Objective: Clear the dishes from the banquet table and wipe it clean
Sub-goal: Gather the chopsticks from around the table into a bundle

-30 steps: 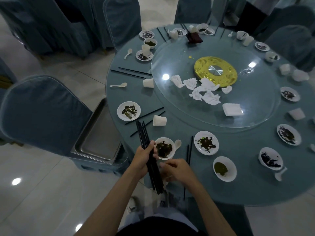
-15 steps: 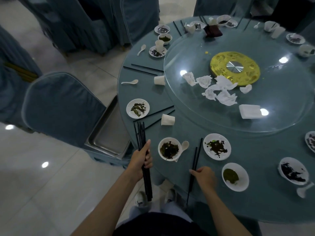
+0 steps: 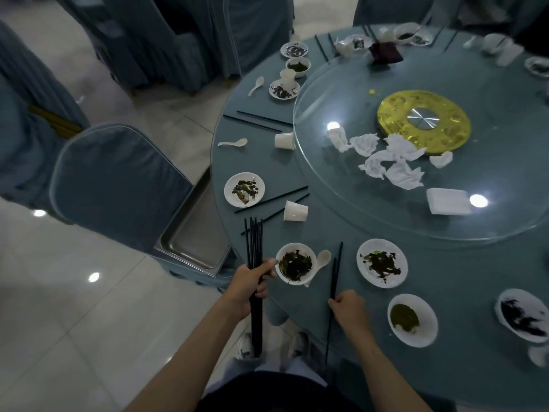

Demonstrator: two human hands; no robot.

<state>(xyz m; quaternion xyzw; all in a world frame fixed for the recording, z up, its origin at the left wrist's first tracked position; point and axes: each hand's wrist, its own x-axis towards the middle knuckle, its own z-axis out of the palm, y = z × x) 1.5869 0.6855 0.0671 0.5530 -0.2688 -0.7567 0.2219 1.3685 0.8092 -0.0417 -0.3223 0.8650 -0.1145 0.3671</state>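
Left hand: your left hand is clenched round a bundle of black chopsticks, gripping it about midway along.
Bundle: it runs from 12 to 6 o'clock. The far ends lie over the worktop edge and the near ends hang down toward your shoes.
Right hand: your right hand sits at the near edge of the worktop, fingers curled on a pair of chopsticks, which leaves the hand at its 11 o'clock side.
Pair: it points to 12 o'clock on the cloth and overhangs the edge toward 6. You cannot tell whether it is lifted or lying flat.
Bowl: a white bowl with dark leftovers sits between your hands, at 1 o'clock from the left one. Your left thumb is just beside its rim.
Spoon: a white spoon rests against the bowl at its 3 o'clock side, just left of the pair.
Plate: a dirty plate lies at 1 o'clock from your right hand. A sauce bowl lies at 3 o'clock, near the hand.
Cup: a tipped cup and loose chopsticks lie at 12 o'clock from your left hand, beside a small plate.
Turntable: a glass turntable holds crumpled napkins.
Tray: a metal tray sits at 10 o'clock from your left hand, beside a covered chair.
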